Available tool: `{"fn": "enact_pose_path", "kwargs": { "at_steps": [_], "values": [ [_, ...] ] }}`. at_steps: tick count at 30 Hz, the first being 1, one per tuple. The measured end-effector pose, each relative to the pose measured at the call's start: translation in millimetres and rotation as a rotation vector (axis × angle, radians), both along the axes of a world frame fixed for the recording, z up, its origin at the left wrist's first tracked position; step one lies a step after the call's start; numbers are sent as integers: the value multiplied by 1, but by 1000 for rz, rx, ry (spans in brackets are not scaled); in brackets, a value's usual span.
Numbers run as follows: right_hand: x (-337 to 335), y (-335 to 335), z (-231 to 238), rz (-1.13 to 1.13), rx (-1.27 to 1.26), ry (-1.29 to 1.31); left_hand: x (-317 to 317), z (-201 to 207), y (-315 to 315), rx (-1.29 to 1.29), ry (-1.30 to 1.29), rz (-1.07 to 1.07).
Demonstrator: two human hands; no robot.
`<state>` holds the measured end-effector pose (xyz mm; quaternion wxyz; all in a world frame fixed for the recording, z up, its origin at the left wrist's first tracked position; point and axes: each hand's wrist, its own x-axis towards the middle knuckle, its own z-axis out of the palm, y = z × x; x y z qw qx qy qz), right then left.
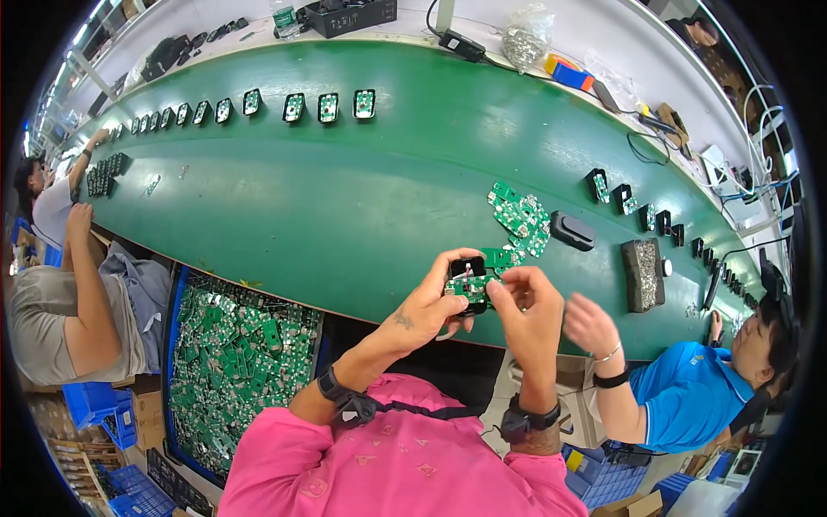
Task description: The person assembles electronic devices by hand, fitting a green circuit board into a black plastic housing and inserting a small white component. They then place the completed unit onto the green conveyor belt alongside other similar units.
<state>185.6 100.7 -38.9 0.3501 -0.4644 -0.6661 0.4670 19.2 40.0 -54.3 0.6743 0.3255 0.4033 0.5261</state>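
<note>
Close in front of me, my left hand (420, 308) is closed around a small black plastic housing (466, 264), its thumb resting on a green circuit board (469, 287) that lies over the housing's opening. A thin reddish wire shows between board and housing. My right hand (532, 317) pinches the right end of that board with thumb and forefinger. Just beyond my hands, loose green circuit boards (522, 217) lie in a heap on the green table. A closed black case (573, 231) sits to the right of the heap.
Housings with boards (328, 108) line the table's far side; more housings (649, 217) run down the right. A dark block (643, 276) stands at right. A blue-edged bin of boards (241, 362) is at lower left. A co-worker's hand (591, 325) is close to my right hand.
</note>
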Motion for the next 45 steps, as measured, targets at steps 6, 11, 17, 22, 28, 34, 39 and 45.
{"fn": "enact_pose_path", "kwargs": {
  "at_steps": [6,11,17,22,28,34,39,45],
  "values": [
    [-18,-23,16,6,247,-20,7,6,-3,125,322,53],
    [-16,-25,3,25,175,91,9,-1,-7,216,509,79],
    [-20,-29,-1,14,159,169,14,3,-10,261,513,94],
    [-17,-35,5,34,145,303,11,22,-15,186,460,159],
    [-10,-36,23,71,588,-103,7,27,-23,353,592,214],
    [-9,-34,34,138,641,-149,6,32,-27,450,684,226],
    [-9,-35,34,144,639,-143,4,34,-29,451,695,202],
    [-7,-36,34,139,660,-134,5,39,-30,412,639,144]
  ]
}}
